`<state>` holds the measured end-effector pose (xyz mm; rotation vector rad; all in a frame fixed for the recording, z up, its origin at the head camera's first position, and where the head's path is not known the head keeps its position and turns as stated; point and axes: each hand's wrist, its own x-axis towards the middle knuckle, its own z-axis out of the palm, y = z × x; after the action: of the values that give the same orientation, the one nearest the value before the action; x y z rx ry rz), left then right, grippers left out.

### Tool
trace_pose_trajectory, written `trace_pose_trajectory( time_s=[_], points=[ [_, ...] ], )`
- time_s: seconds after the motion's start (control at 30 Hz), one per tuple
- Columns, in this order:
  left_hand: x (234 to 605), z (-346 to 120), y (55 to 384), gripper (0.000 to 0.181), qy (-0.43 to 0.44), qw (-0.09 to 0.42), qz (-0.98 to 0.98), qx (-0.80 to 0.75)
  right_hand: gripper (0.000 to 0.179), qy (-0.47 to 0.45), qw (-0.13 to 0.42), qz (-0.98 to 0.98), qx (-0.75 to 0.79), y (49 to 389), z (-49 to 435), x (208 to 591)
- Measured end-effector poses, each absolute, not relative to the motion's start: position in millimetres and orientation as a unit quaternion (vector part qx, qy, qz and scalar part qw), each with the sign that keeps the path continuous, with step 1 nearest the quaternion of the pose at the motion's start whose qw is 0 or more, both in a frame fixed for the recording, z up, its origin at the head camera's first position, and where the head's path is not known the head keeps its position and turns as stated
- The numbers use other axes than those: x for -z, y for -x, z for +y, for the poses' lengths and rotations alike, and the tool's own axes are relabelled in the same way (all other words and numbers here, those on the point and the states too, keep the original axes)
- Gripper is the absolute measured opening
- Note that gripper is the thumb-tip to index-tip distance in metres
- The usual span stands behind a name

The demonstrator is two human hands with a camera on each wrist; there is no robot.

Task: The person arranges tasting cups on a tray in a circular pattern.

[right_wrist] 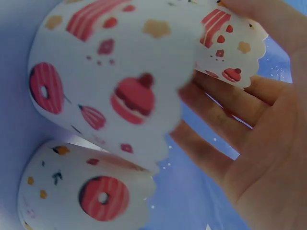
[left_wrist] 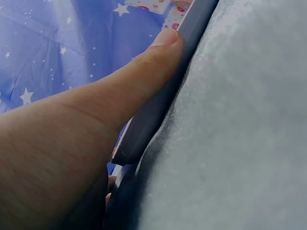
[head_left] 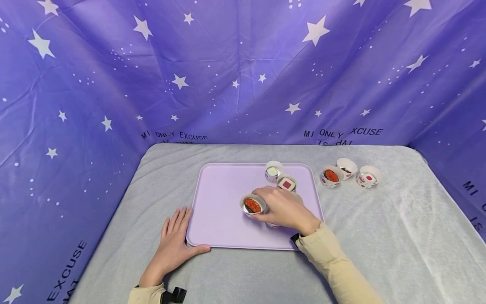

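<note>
My right hand (head_left: 282, 207) grips a paper baking cup (head_left: 248, 212) over the lavender tray (head_left: 224, 190); inside the cup is a piece of roe sushi (head_left: 252, 205) with an orange-red top. In the right wrist view, the fingers curl about a scalloped cup (right_wrist: 223, 60), beside two nearer printed cups (right_wrist: 129, 62). My left hand (head_left: 172, 247) lies spread at the tray's front left corner, fingers along its side and thumb on the front edge. The left wrist view shows this thumb (left_wrist: 144, 67) straight against the rim.
On the tray's right part, behind my right hand, stand a cup with a white and green piece (head_left: 272, 172) and a cup with a white and dark red piece (head_left: 287, 184). Right of the tray, three more filled cups (head_left: 329, 182) stand on the grey cloth (head_left: 379, 236). A purple starry curtain (head_left: 228, 76) surrounds the table.
</note>
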<state>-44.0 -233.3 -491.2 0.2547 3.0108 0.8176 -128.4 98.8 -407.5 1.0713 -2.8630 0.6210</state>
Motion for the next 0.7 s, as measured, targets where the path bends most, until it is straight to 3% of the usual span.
trace_pose_trajectory(
  time_s=[0.7],
  points=[
    [489, -233, 43, 0.121, -0.083, 0.003, 0.961, -0.263, 0.052, -0.347, -0.015, -0.924, -0.161, 130, 93, 426]
  ],
)
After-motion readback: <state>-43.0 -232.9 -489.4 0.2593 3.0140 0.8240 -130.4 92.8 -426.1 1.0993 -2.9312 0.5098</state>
